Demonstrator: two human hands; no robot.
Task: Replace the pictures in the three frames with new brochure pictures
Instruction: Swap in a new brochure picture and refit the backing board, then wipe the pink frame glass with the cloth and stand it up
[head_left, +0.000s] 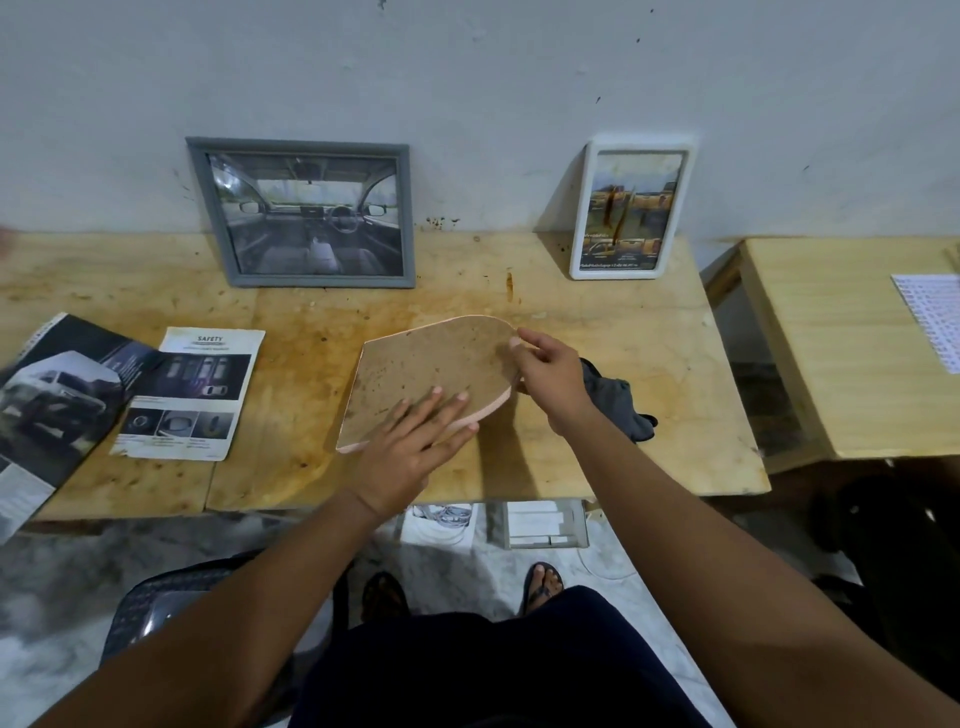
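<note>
Left frame and right frame stand behind the face-down frame; brochure pages lie left.

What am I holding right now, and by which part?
The face-down pink frame: right hand pinches its rounded right end, left hand presses flat on its back.

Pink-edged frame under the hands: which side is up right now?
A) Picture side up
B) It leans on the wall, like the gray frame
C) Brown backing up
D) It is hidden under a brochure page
C: the pink-edged frame shows only its speckled brown backing, with the left hand flat on it and the right hand pinching its far right edge, over the table.
</note>
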